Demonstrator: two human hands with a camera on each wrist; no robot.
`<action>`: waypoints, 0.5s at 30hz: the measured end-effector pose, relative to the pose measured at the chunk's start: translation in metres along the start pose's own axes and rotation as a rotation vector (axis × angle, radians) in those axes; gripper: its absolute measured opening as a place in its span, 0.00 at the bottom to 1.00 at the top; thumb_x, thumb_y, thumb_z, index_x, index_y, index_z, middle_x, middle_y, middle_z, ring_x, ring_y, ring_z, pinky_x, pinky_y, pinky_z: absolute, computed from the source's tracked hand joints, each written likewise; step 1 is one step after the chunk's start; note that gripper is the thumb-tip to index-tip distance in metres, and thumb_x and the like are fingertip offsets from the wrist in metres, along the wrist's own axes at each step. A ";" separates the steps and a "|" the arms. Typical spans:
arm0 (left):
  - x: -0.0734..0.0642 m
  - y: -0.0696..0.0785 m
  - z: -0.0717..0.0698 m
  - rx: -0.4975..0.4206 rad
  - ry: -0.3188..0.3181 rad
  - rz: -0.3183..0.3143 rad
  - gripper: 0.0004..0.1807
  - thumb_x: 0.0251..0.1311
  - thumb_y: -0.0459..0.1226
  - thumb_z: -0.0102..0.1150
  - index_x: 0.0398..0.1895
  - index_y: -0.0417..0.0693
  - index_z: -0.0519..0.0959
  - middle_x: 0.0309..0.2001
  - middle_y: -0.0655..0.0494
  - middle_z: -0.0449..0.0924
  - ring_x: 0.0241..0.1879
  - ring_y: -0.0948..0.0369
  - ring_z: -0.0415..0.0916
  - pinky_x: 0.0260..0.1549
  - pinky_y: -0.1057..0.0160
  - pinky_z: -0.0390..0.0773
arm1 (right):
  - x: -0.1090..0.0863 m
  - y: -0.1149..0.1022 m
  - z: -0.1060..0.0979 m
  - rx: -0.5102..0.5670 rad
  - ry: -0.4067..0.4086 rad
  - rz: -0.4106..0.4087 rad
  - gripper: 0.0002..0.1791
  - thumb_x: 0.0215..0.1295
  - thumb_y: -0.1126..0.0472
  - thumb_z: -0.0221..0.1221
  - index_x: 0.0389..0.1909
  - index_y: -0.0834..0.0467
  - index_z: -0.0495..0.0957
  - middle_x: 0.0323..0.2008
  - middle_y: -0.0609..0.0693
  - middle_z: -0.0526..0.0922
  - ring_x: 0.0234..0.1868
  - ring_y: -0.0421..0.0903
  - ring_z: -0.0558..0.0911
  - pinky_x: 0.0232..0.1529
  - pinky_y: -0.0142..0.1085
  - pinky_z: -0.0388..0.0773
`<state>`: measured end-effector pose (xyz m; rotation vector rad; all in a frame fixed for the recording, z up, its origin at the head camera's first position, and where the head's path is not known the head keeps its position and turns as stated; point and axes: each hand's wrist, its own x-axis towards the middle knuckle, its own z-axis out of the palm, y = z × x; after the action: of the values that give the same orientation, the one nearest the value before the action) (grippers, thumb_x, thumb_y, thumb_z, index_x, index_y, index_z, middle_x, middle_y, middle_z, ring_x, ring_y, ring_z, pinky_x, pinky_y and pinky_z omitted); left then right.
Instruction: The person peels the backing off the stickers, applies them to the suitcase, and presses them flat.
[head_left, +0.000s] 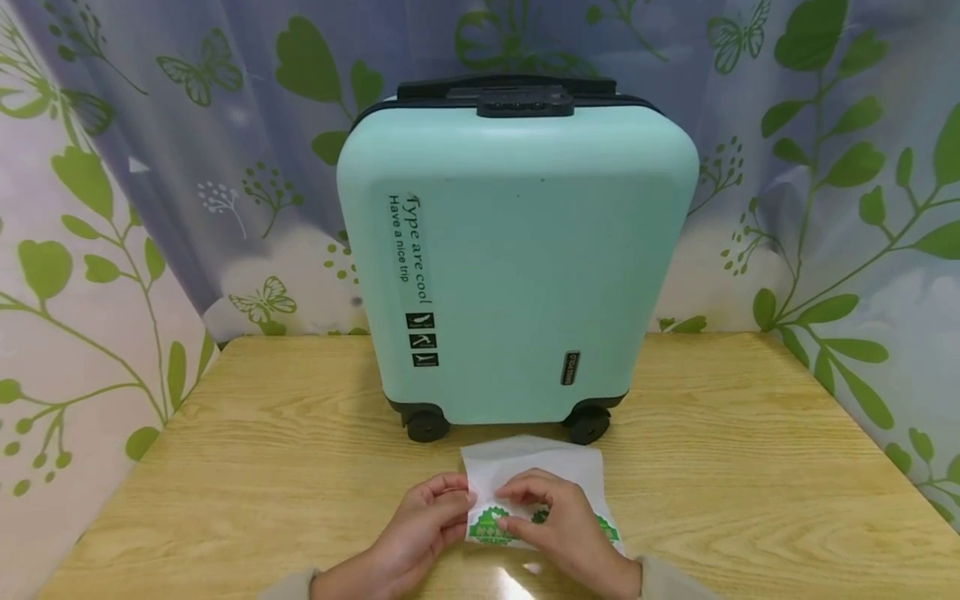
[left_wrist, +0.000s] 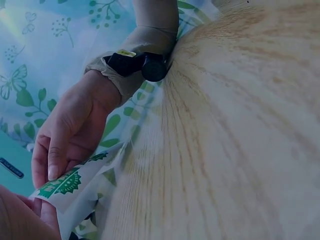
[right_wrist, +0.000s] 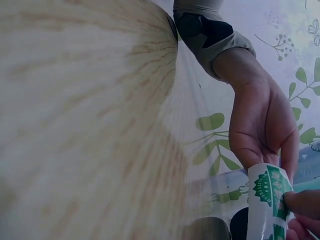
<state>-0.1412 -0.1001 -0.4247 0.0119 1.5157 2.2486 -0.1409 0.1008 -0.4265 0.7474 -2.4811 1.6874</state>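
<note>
A white sheet (head_left: pixel 536 458) bearing several green stickers with toothed edges lies in front of me, its upper part bent. My left hand (head_left: pixel 416 533) pinches the sheet's left edge between thumb and fingers. Over the sticker side is my right hand (head_left: pixel 566 525), fingers bent, with the thumb touching the left green sticker (head_left: pixel 486 528). Between that thumb and the index finger a gap shows from above; whether they grip an edge I cannot tell. In the left wrist view the right thumb (left_wrist: pixel 53 170) rests on a green sticker. The right hand partly hides the middle sticker.
Behind the sheet a mint-green suitcase (head_left: pixel 517 267) stands upright on black wheels, with printed lettering down its left side and a small dark label (head_left: pixel 571 367). It is on a wooden table (head_left: pixel 750 483). A leaf-patterned curtain (head_left: pixel 262 167) hangs at the back and sides.
</note>
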 end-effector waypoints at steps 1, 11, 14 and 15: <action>0.000 0.000 0.001 -0.004 -0.004 0.003 0.08 0.61 0.29 0.53 0.43 0.37 0.71 0.36 0.55 0.77 0.37 0.64 0.77 0.39 0.66 0.79 | 0.000 0.000 0.000 -0.003 0.002 -0.002 0.13 0.54 0.55 0.68 0.40 0.53 0.83 0.40 0.46 0.82 0.40 0.40 0.79 0.41 0.33 0.77; 0.001 0.003 0.002 0.090 0.032 -0.011 0.09 0.60 0.31 0.56 0.41 0.34 0.75 0.32 0.57 0.81 0.32 0.66 0.78 0.34 0.70 0.79 | 0.000 0.000 0.000 -0.022 -0.001 0.000 0.12 0.54 0.56 0.68 0.40 0.52 0.84 0.40 0.45 0.82 0.40 0.40 0.79 0.40 0.32 0.77; 0.002 0.004 0.001 0.129 0.045 -0.023 0.09 0.60 0.32 0.57 0.41 0.34 0.77 0.31 0.58 0.81 0.31 0.67 0.79 0.33 0.69 0.80 | 0.000 0.001 0.000 -0.021 -0.007 0.015 0.12 0.54 0.56 0.68 0.40 0.52 0.84 0.40 0.45 0.82 0.40 0.40 0.79 0.41 0.32 0.77; 0.002 0.005 0.000 0.137 0.048 -0.025 0.10 0.61 0.32 0.57 0.42 0.34 0.78 0.31 0.57 0.82 0.31 0.67 0.79 0.33 0.69 0.80 | 0.000 0.002 0.000 -0.021 -0.007 0.019 0.12 0.54 0.56 0.68 0.40 0.52 0.84 0.40 0.45 0.82 0.40 0.40 0.79 0.41 0.32 0.77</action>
<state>-0.1449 -0.1006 -0.4208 -0.0203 1.6835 2.1364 -0.1420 0.1013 -0.4279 0.7315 -2.5142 1.6644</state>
